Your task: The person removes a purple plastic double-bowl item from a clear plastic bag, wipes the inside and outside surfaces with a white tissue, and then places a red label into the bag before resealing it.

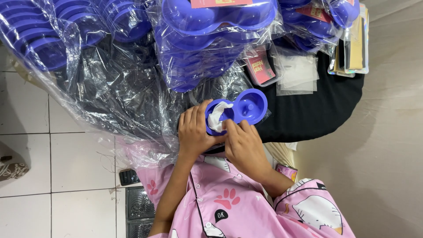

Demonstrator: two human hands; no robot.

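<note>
Held at lap height, over pink cartoon-print pyjama fabric (229,202): a blue plastic double-bowl dish (238,110) with two round wells side by side. Left hand (194,132) curled around the dish's near-left rim, fingers wrapped over the edge, firmly closed on it. Right hand (244,147) partly closed, fingertips pressing a crumpled white cloth (217,117) down into the left well; right well bare, with a small central nub.

Crowded above and to the left: stacks of the same blue dishes in clear plastic bags (194,48), loose crinkled film (119,97) spilling down to just beside the left hand's knuckles. Little free room on that side. Beyond the dish's far edge, a black cloth surface (308,110), bare near the dish, with small clear packets (299,72) and a pink card (261,66) farther up. More room to the right, over beige sheet (392,132). White floor tiles (66,158) at lower left.
</note>
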